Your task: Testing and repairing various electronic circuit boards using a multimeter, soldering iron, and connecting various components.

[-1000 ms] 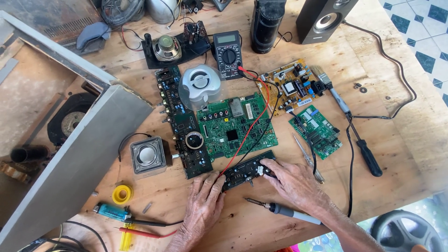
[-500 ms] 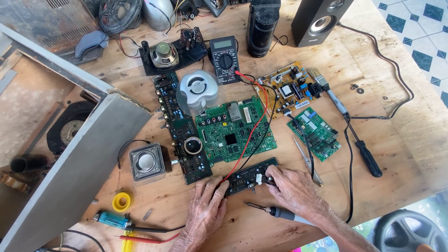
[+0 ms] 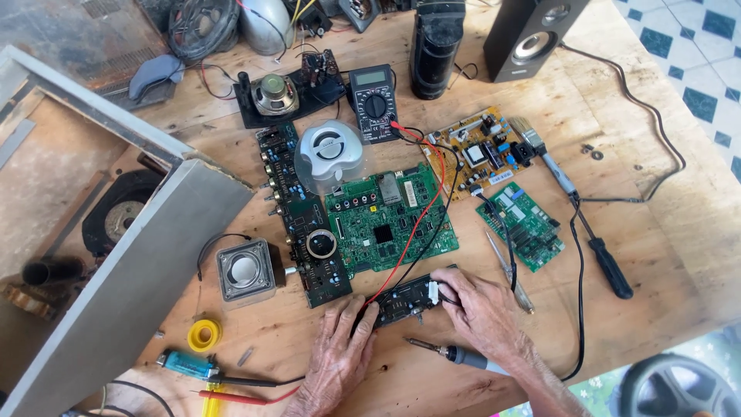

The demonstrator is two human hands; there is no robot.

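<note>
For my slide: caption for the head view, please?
Both hands grip a small black circuit board on a wooden workbench.

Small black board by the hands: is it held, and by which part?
Yes. The left hand has its fingers on the left end of the small black circuit board; the right hand grips its right end. It lies on the wooden table.
</note>
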